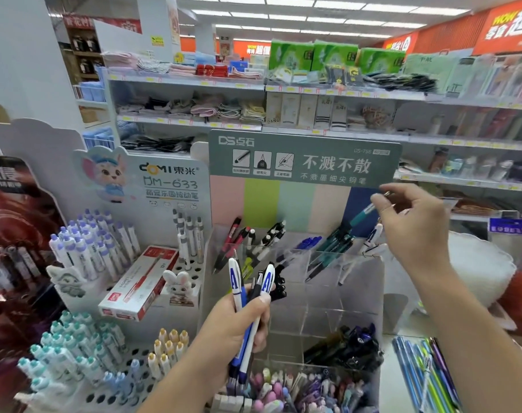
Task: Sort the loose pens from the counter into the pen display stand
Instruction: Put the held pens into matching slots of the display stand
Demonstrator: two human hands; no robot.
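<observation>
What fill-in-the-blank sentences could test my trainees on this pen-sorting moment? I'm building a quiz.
1. The right hand holds a single ____ pen by its top.
2. The left hand grips a ____ of blue-and-white pens.
3. The clear acrylic stand sits below a header board coloured grey-____.

Missing words: teal; bunch; green

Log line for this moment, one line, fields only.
left hand: holds bunch of blue-white pens | right hand: pinch grip on teal pen | position: above teal compartment of clear stand | pen not yet released
</observation>
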